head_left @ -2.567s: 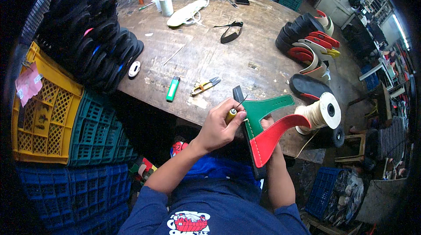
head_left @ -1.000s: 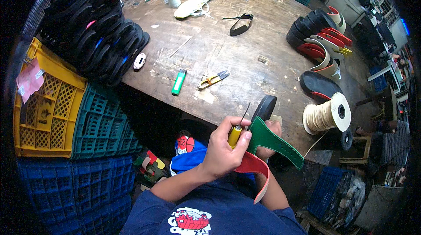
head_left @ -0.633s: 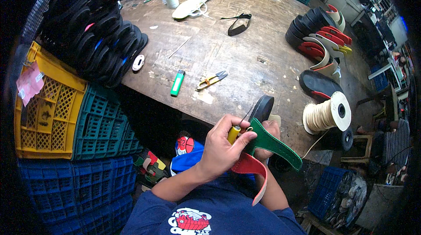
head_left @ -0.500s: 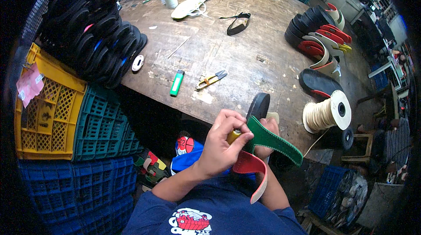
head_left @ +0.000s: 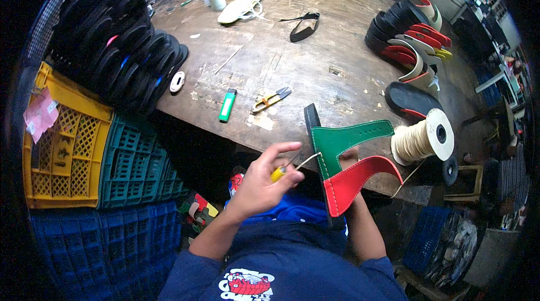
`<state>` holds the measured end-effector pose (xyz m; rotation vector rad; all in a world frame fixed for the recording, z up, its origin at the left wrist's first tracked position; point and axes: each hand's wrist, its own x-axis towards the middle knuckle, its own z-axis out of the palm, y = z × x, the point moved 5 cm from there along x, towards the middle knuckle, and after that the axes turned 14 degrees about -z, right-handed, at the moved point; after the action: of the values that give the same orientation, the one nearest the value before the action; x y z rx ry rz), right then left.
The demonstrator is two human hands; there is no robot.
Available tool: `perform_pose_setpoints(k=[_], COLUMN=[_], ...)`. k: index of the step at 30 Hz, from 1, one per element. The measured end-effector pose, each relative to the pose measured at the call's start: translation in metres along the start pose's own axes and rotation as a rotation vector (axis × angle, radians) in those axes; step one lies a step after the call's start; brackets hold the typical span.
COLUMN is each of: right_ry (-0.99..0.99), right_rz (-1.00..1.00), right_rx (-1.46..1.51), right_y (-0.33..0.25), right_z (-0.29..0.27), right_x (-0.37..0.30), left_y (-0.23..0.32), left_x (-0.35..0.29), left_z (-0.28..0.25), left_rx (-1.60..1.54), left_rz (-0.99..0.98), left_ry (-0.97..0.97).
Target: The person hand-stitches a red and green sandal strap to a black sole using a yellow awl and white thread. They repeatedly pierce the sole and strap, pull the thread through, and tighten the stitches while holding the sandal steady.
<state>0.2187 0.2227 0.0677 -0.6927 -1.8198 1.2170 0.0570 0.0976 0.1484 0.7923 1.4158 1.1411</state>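
Observation:
My left hand (head_left: 264, 174) is closed round the yellow handle of an awl (head_left: 278, 174), with its index finger stretched out. A loop of cream cord (head_left: 308, 160) runs from beside that hand to the stitched edge of a sandal (head_left: 332, 157). The sandal is held on its side, its thin black sole toward my left hand. Its green strap (head_left: 360, 130) and red strap (head_left: 365, 180) stick out to the right, with pale stitches along their joined edge. Behind the straps, my right hand (head_left: 350, 156) holds the sandal; most of its fingers are hidden.
A spool of cream cord (head_left: 419, 138) stands at the table's right edge. Thread snips (head_left: 271, 100) and a green lighter (head_left: 228, 105) lie ahead. Stacked black soles (head_left: 124, 48) rise at left, above plastic crates (head_left: 67, 149). More sandal parts (head_left: 413, 48) sit at the right.
The sandal has turned so its straps face up and right. My left hand has drawn back left with the awl, and a cord loop now shows between it and the sandal.

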Motion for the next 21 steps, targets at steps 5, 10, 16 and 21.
perform_pose_setpoints(k=[5, 10, 16, 21], right_ry=[0.022, -0.018, 0.273, 0.058], right_rz=[-0.015, 0.116, 0.254, 0.191], right_rx=[0.150, -0.011, 0.626, -0.012], right_y=[-0.004, -0.005, -0.002, -0.022], right_z=[-0.004, -0.006, -0.014, -0.032], right_x=[0.002, 0.003, 0.012, 0.017], left_y=[0.030, 0.054, 0.026, 0.012], left_x=[0.009, 0.023, 0.077, 0.088], left_z=[0.017, 0.014, 0.014, 0.027], left_rx=[0.242, 0.455, 0.029, -0.078], left_rz=[0.209, 0.504, 0.547, 0.521], left_ry=[0.227, 0.246, 0.037, 0.010])
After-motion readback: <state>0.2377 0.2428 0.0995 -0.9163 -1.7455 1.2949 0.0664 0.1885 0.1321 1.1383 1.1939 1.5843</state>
